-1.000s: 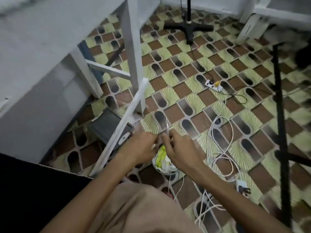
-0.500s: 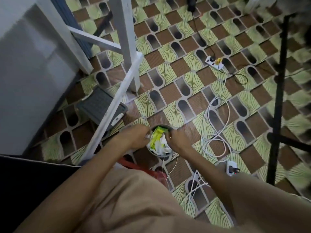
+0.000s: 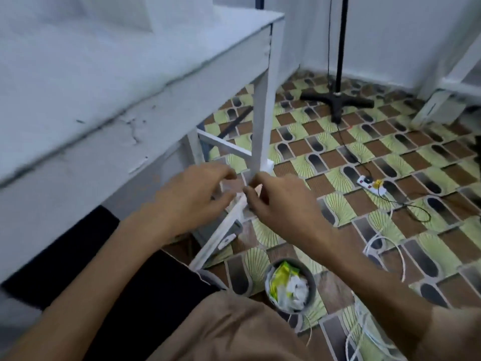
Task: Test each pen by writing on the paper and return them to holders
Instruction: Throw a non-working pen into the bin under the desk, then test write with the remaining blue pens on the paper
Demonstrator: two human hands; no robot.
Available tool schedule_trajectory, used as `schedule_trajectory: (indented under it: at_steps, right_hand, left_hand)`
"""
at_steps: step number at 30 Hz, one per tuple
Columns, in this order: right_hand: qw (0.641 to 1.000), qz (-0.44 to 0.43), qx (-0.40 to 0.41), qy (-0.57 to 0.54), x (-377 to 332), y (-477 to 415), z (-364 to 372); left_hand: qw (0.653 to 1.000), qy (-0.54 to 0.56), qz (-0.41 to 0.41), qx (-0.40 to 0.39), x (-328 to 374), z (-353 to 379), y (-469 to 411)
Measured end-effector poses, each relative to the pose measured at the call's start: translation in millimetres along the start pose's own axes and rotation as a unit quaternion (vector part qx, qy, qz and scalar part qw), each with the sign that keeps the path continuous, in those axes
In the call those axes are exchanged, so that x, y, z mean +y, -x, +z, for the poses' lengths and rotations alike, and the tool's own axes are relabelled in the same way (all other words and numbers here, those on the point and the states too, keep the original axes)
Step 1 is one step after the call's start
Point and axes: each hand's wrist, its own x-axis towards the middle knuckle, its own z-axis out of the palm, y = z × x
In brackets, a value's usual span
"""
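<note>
With your left hand and right hand held fingertip to fingertip before the table leg, fingers curled, blur hides whether either pinches a pen; no pen, paper or holder shows plainly, so expect them on the table top, up-left, nearer your left hand.

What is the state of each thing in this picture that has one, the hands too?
Small round grey bin: upright on the floor, open, filled with crumpled wrappers.
White power strip: flat on the floor, plugs inserted.
Left hand: in the air, fingers curled; grip blurred.
Right hand: in the air, fingers curled, fingertips by the left hand's; grip blurred.
</note>
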Motion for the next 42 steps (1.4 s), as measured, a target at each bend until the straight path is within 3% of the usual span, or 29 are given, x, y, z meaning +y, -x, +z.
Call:
schedule_trajectory:
  at_steps: [4,12,21,25,32,37,42]
  right_hand:
    - [0.994,-0.101,0.029,-0.015,-64.1,-32.4,-34.8]
    - [0.943,-0.321,-0.004,-0.089,-209.6,-108.6,-46.9]
    - [0.842,-0.518,-0.064,-0.135,-398.9,-166.6,29.8]
    - [0.802,-0.573,-0.097,-0.138,-459.3,-180.3,65.8]
    - [0.719,-0.681,-0.106,-0.089,-542.9,-196.9,127.4]
    - [0.639,-0.761,-0.081,-0.076,-587.5,-197.9,161.7]
    - [0.561,-0.824,-0.044,-0.067,-610.5,-192.6,179.8]
  left_hand:
    - [0.992,-0.071,-0.004,0.101,-1.9,-82.6,52.1]
    - [0.954,-0.134,-0.135,0.232,-57.5,-192.7,196.0]
    - [0.900,-0.139,-0.318,0.264,-120.6,-235.0,331.9]
    - [0.893,-0.130,-0.355,0.243,-146.0,-242.2,364.9]
    - [0.903,-0.105,-0.363,0.207,-174.9,-225.2,406.3]
    - [0.900,-0.040,-0.345,0.263,-184.4,-208.2,423.0]
    - [0.900,-0.071,-0.319,0.289,-185.8,-205.6,420.7]
